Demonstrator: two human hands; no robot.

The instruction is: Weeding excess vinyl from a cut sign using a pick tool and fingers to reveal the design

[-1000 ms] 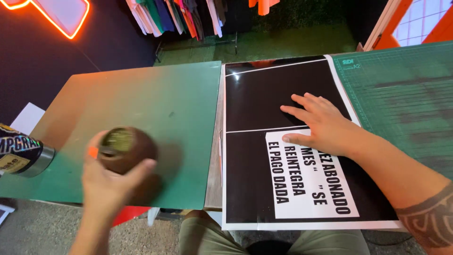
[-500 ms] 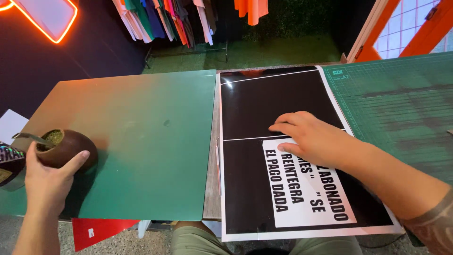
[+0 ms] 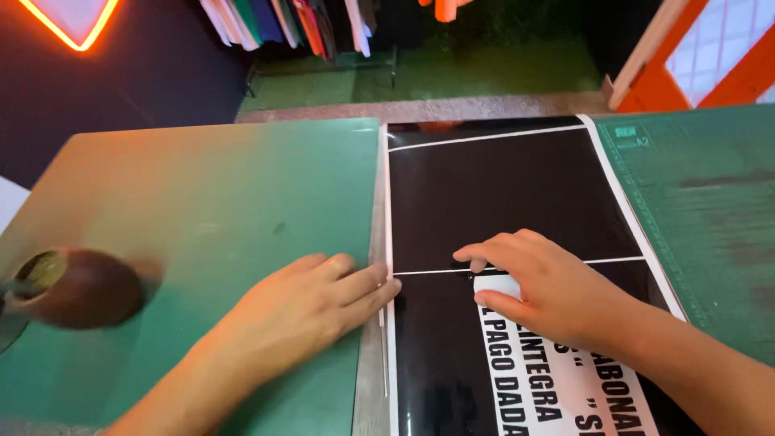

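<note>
Lying flat across the middle of the worktop, between two green cutting mats: a glossy black printed sheet (image 3: 500, 194) with a white lettered label (image 3: 557, 387) at its near edge. Thin, light, limp — likely slippery and quick to crease, so best taken at a white border or corner.

Pressing on the label's top corner: right hand (image 3: 557, 295), fingers curled, gripping nothing. Resting open, fingertips touching the sheet's left edge: left hand (image 3: 303, 311). Sitting by the left mat's (image 3: 226, 194) left edge — a brown gourd cup (image 3: 81, 287).
</note>
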